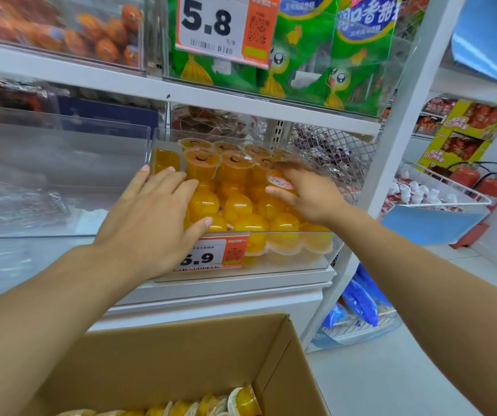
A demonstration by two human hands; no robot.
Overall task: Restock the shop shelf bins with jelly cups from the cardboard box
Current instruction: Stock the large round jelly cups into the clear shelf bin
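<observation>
While the cardboard box (181,355) sits nearest the camera at the bottom of the view, its flaps open, a row of yellow jelly cups (241,399) shows along its lower edge, lying on their sides. Both bare forearms reach over the box toward the shelf. The left hand (154,217) lies flat with its fingers straight and spread, pressing on the pile of yellow cups in the clear shelf bin (286,259); it curls round nothing. The right hand (304,190) is deeper in the same bin, with its thumb and fingers curled round one jelly cup (280,183), whose pale printed lid faces the camera. The bin is nearly full: rounded cups heaped at the front, and upright ones with orange lids (203,159) standing toward the back. A price tag reading 6.9 (211,255) is fixed to the bin's front wall, partly covered by the left hand. To the left stands another clear bin (61,139), its contents blurred. On the shelf above, green snack bags (301,55) fill a clear bin behind a tag reading 5.8 (220,25), with orange packs (103,34) to their left. Far right, two red fire extinguishers (481,187) stand on the floor behind a wire basket (451,187) of small white packets.
</observation>
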